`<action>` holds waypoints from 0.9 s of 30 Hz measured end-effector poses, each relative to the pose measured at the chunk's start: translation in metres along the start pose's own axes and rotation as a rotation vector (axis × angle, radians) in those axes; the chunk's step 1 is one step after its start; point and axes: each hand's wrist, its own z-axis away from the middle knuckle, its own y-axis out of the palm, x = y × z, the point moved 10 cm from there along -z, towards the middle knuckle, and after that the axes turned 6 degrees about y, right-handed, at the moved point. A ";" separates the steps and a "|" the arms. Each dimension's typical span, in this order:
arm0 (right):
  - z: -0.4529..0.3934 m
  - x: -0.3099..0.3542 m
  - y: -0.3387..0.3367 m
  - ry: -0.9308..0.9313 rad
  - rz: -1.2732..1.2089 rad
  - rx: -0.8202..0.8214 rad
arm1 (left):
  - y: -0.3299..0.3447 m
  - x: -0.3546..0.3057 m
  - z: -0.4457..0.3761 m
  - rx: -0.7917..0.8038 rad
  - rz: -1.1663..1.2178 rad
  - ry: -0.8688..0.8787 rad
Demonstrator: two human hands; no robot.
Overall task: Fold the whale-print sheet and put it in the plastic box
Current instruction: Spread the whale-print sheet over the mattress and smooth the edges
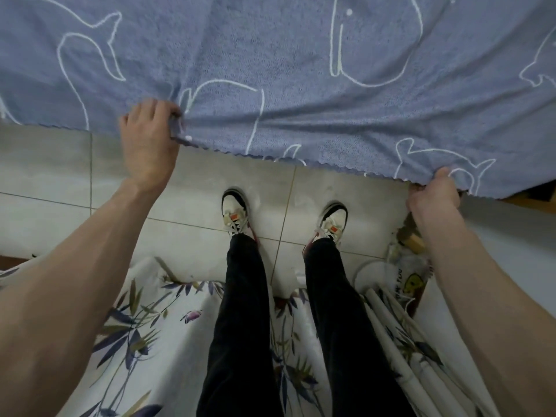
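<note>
Sheet: the blue sheet point(301, 70) with white whale outlines fills the upper part of the view, spread out and held up above the floor; its scalloped near edge runs from left to right, dipping lower toward the right.
Left hand: the left hand point(149, 142) has its grip closed on the near edge, the fingers curled into the cloth, which bunches into creases at that point.
Right hand: the right hand point(433, 200) has its grip closed on the near edge further right, thumb on top, the rest of the fingers hidden under the cloth.
Floor: the grey tiled floor point(60, 182) lies below the sheet; the person's two shoes point(236, 212) stand on it between the arms.
Cloth: a white floral cloth point(156, 326) lies behind the legs.
</note>
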 end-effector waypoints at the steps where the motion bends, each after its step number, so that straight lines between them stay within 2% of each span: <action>1: 0.002 0.002 -0.002 -0.011 0.004 -0.016 | -0.004 0.007 0.000 -0.010 -0.018 -0.016; 6: 0.006 0.001 -0.004 -0.010 0.020 -0.073 | -0.008 0.035 0.003 0.000 -0.015 -0.097; 10: 0.007 -0.010 0.006 -0.033 0.040 0.049 | -0.006 0.063 0.014 -0.128 0.096 -0.341; 14: 0.005 -0.017 0.013 -0.011 0.016 0.107 | 0.012 0.080 0.021 -0.202 0.275 -0.462; 16: 0.003 -0.019 0.014 -0.009 0.030 0.122 | 0.016 0.084 0.020 -0.210 0.281 -0.489; 20: -0.001 -0.015 0.012 -0.017 0.091 0.107 | 0.027 0.102 0.016 -0.126 0.259 -0.551; 27: -0.005 -0.016 0.008 0.011 0.083 0.040 | -0.015 0.116 0.006 -0.253 0.123 -0.543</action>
